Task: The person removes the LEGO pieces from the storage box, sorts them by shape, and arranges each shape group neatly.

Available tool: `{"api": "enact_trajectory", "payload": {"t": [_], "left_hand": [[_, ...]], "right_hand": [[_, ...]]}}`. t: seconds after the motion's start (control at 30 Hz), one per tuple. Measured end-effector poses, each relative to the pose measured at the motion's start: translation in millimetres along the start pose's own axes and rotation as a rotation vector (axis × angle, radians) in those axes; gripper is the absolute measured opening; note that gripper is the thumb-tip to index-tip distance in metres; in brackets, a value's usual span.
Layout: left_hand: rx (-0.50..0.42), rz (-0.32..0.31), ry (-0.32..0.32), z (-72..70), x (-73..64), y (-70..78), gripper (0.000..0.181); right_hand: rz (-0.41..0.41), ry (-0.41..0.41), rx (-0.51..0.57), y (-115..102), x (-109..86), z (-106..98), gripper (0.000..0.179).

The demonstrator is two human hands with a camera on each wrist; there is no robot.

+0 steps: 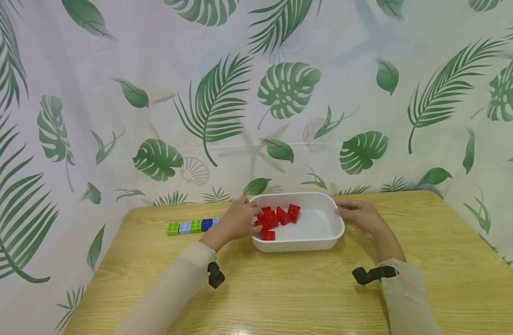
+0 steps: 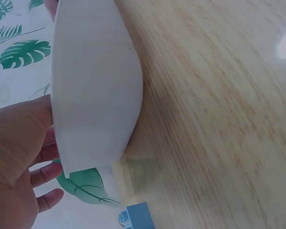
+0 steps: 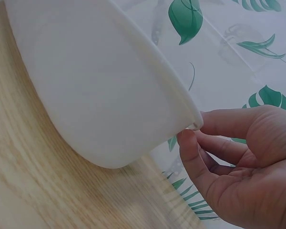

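Observation:
A white plastic tray (image 1: 298, 245) with rounded corners sits toward the back of the table, with several red toy bricks (image 1: 270, 218) in its left part. At its left end is my left hand (image 1: 238, 218), gripping the rim with the thumb over the inner side near the bricks; in the left wrist view the tray's wall (image 2: 95, 90) hides part of the fingers. My right hand (image 1: 363, 217) pinches the rim at the opposite end. Seen from the right wrist, its thumb and fingers (image 3: 193, 157) meet at the rim's edge.
To the left of the tray, a straight row of green, light blue and dark blue toy bricks (image 1: 195, 226) lies on the wooden table (image 1: 281, 288), partly behind my left hand. A leaf-patterned cloth (image 1: 223, 116) hangs along the table's back edge.

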State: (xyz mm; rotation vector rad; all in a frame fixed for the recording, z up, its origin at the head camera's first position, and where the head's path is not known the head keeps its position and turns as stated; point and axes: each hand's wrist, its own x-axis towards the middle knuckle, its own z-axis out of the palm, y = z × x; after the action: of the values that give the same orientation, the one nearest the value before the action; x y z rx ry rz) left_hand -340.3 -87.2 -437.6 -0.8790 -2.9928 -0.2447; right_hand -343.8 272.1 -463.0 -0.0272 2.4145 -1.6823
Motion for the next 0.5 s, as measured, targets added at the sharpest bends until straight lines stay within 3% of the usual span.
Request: {"api": "enact_trajectory", "payload": {"t": [0.5], "left_hand": [[0.029, -0.003, -0.046, 1.0, 8.0, 4.7, 0.025]], "right_hand": [[0.008, 0.005, 0.003, 0.5, 1.5, 0.2, 0.056]]}}
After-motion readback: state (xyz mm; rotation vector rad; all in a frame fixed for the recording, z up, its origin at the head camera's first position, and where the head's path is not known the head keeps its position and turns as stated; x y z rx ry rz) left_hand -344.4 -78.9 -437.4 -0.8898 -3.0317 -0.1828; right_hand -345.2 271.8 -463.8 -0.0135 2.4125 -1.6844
